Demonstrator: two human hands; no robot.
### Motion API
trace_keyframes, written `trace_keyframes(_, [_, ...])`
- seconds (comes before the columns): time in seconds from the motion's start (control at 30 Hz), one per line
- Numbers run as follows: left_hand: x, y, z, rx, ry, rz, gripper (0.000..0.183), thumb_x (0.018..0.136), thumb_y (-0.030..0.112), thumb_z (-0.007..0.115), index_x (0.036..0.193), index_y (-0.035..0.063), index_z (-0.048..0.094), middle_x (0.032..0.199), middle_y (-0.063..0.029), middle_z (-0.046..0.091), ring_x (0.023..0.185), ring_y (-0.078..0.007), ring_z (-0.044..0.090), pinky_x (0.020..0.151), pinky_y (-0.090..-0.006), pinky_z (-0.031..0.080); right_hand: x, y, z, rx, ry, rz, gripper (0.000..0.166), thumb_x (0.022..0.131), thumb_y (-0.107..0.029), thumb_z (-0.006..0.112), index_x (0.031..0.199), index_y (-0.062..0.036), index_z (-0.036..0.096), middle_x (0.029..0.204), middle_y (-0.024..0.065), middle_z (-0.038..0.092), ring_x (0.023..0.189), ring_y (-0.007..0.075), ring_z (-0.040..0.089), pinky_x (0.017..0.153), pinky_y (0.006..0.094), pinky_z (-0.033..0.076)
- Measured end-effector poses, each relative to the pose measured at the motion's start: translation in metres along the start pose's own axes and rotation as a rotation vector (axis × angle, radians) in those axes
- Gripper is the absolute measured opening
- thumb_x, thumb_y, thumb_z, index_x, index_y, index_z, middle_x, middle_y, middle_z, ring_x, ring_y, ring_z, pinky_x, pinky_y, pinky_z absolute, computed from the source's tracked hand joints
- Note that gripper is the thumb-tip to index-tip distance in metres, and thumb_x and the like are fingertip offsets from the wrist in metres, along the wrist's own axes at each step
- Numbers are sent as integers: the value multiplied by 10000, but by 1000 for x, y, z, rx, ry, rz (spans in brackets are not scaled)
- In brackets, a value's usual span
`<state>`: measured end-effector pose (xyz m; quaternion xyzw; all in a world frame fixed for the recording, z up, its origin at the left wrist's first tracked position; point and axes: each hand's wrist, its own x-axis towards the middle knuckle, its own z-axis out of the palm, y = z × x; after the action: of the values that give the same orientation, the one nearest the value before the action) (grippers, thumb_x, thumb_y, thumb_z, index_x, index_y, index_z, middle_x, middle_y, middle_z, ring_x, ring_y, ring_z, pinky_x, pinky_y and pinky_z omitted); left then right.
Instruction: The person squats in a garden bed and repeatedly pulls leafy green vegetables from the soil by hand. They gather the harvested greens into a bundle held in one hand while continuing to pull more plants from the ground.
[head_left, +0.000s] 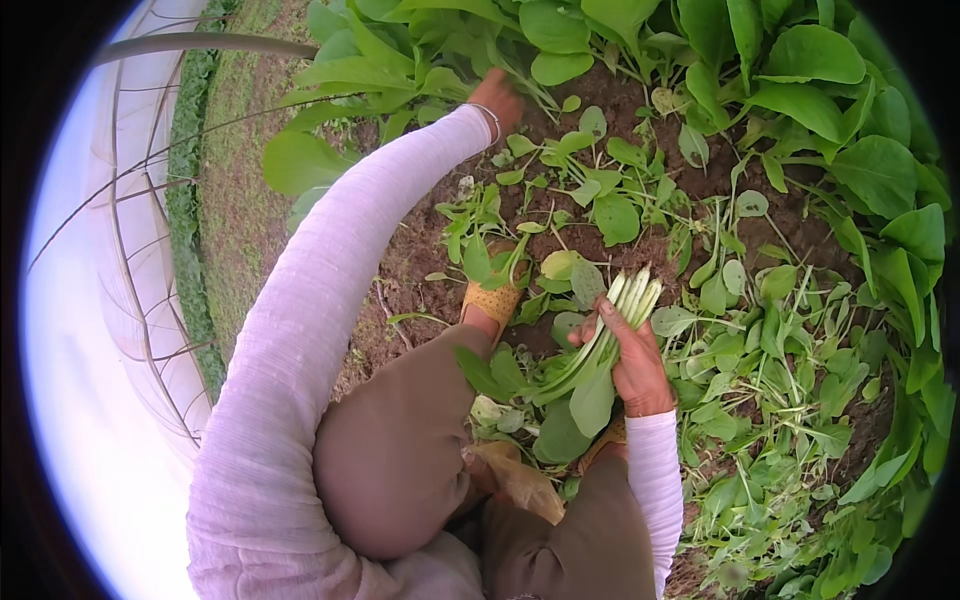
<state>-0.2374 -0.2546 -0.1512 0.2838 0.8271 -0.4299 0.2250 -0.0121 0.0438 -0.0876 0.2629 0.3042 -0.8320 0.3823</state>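
My right hand (637, 360) grips a bunch of cut leafy greens (600, 352). The pale stem ends point up and away from me, and the broad leaves hang down toward my knees. My left arm stretches far forward, and my left hand (499, 101) is low among the stems of the standing leafy plants (420, 60), close to the soil. Its fingers are turned away and partly hidden, so their grip does not show. A metal bangle (491, 120) circles the left wrist.
Loose leaves and small plants (750, 375) litter the brown soil (420, 277) on the right. Taller greens (870, 165) curve around the far right. A yellow shoe (491, 300) and a crumpled plastic bag (517, 472) are near my legs. Plastic sheeting on hoops (142, 225) stands at left.
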Motion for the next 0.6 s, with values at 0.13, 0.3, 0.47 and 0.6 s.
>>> trace_keyframes(0.13, [5,7,-16,-30,-240,71,259,839,196,524,1062,207,655,965,-30,683,848,-203,649,833,-415,378,4,5,-8,22,-4,-2,176,926,-189,555,973,-18,549,655,47,533,637,190,553,637,334,484])
trace_keyframes(0.3, [-8,2,-24,-281,-250,-53,256,851,231,545,1054,119,655,972,-91,679,914,-255,650,775,-437,468,2,6,-13,30,-4,12,160,928,-178,548,962,-21,546,641,41,520,611,171,536,616,324,476])
trace_keyframes(0.47, [-27,-15,-25,-999,153,-355,286,825,230,621,991,-3,620,856,-180,659,754,-274,653,628,-385,506,-1,3,-16,59,-15,-13,151,927,-169,546,962,-22,543,635,34,509,596,145,519,603,311,472])
trace_keyframes(0.6, [-12,20,-18,-1614,-31,-591,285,836,205,622,858,-76,575,606,-100,521,420,-176,431,397,-320,358,0,1,-12,78,-46,-15,160,926,-177,549,968,-22,545,636,32,508,602,151,521,609,310,471])
